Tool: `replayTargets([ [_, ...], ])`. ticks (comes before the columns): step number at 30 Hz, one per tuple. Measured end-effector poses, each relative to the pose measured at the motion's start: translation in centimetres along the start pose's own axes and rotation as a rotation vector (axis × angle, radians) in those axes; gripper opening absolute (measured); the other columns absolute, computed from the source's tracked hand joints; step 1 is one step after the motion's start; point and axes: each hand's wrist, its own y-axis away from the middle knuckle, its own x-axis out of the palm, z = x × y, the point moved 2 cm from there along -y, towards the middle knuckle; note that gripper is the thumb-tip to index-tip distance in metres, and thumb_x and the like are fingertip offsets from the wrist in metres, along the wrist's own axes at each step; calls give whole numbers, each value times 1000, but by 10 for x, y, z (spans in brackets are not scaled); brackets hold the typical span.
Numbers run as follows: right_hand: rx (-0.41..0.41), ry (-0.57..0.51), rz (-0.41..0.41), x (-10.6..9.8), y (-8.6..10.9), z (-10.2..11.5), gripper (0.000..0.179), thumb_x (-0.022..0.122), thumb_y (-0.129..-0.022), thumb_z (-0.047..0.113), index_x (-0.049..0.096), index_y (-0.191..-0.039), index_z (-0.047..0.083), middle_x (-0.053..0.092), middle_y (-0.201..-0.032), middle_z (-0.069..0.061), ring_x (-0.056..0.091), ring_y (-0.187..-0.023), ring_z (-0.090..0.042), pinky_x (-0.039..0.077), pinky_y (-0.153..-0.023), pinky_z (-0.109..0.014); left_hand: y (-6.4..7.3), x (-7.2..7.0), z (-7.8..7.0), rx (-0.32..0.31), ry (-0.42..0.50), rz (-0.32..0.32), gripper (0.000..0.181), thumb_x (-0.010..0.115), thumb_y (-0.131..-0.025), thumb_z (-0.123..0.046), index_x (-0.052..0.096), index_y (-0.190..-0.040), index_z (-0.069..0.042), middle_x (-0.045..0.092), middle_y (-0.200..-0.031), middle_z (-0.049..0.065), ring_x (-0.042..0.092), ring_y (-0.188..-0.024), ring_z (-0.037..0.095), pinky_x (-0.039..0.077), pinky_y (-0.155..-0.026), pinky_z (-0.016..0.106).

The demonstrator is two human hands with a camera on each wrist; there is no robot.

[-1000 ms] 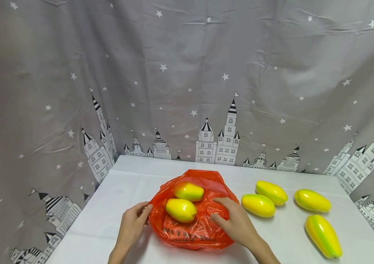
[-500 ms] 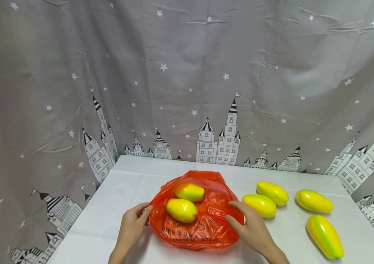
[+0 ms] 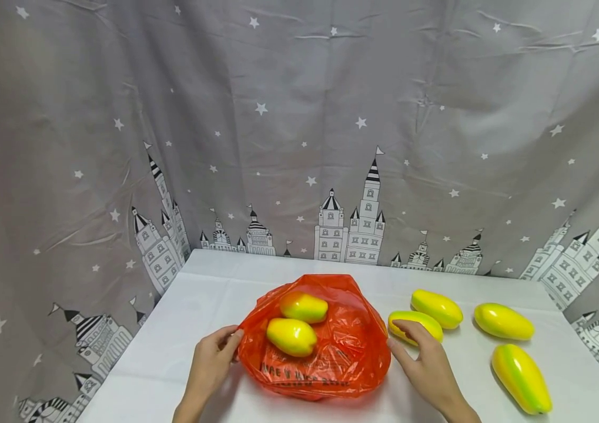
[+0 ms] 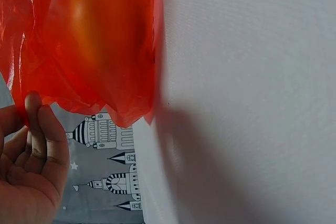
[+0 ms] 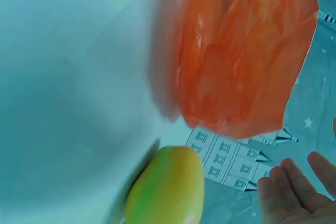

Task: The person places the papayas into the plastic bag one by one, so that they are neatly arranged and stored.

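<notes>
A red plastic bag (image 3: 344,346) lies on the table with its mouth spread wide, dark lettering near its front. Inside it rest two yellow-green papayas (image 3: 291,337), side by side toward the left. My left hand (image 3: 211,361) pinches the bag's left rim between thumb and fingers, as the left wrist view also shows at the bag's edge (image 4: 68,66). Just right of the bag is my right hand (image 3: 428,370), fingers extended and holding nothing. Its fingers overlap the nearest loose papaya (image 3: 429,324) in the head view; its thumb is close to the bag's right rim.
Behind that papaya lies another papaya (image 3: 437,308). Two more lie farther right, one toward the back (image 3: 503,321) and one toward the front (image 3: 521,379). A white cloth covers the table (image 3: 183,305). A grey curtain (image 3: 278,147) with castles and stars hangs around it.
My right hand has moved from inside the bag's right side, out past the rim, to the right over the nearest loose papaya. The left hand stays at the left rim.
</notes>
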Motion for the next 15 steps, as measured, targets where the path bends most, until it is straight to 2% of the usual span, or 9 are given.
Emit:
replayTargets([
  [5,8,15,-34,-4,-2,-9,31,74,-87,7,67,-117,1,66,-116,-7,61,-111,-28,51,-90,-52,0,1,0,-15,6,0,25,61,-99,-14,69,-114,5,66,-76,5,60,-61,15,55,-56,28],
  [11,17,26,-48,-5,-2,-25,34,74,-87,5,64,-118,-3,62,-122,-20,55,-118,-39,42,-98,-59,1,2,-3,22,18,0,27,62,-99,-15,68,-114,6,66,-75,5,59,-61,15,55,-56,30],
  [15,-14,52,-61,-6,-5,-37,40,76,-84,5,63,-120,-5,58,-127,-27,50,-119,-44,37,-99,-64,2,2,-3,35,27,-8,28,67,-95,-15,69,-113,6,64,-73,4,59,-59,14,53,-55,27],
])
